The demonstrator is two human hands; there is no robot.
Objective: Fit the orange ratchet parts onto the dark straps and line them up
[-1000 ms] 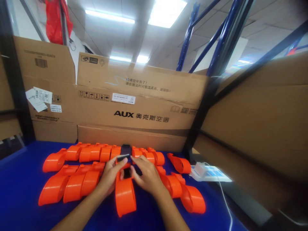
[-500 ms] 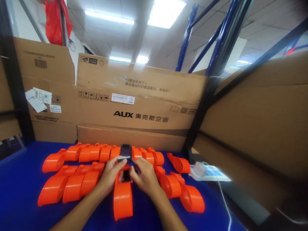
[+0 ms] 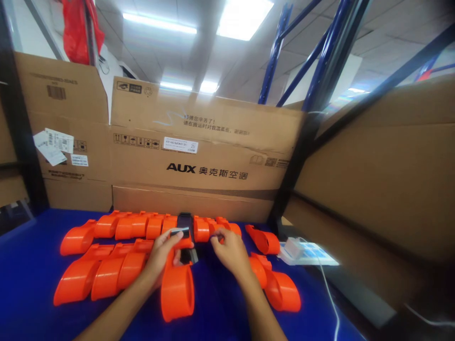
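My left hand (image 3: 159,258) is closed around an orange plastic strap with a wide loop (image 3: 177,291) hanging toward me. Under its thumb lies a small glossy black rectangular piece (image 3: 180,232) at the strap's top, and a dark grey part (image 3: 188,255) shows below the fingers. To the right, apart from the strap, my right hand (image 3: 231,251) has its fingertips pinched together. Whatever they hold, if anything, is too small to make out. Just behind the left hand, a dark flat rectangular object (image 3: 185,221) rests among more orange looped straps (image 3: 131,226).
More orange looped straps (image 3: 76,279) lie in rows on the blue tabletop (image 3: 213,312), with others (image 3: 282,290) at the right. A white power strip (image 3: 309,253) with a plug and cable sits at the right edge. Cardboard panels (image 3: 206,151) and dark posts (image 3: 295,175) enclose the surface.
My right hand has drawn away from the held strap to the right, its fingers pinched. My left hand, still holding the strap, has shifted slightly left and the loop has turned somewhat.
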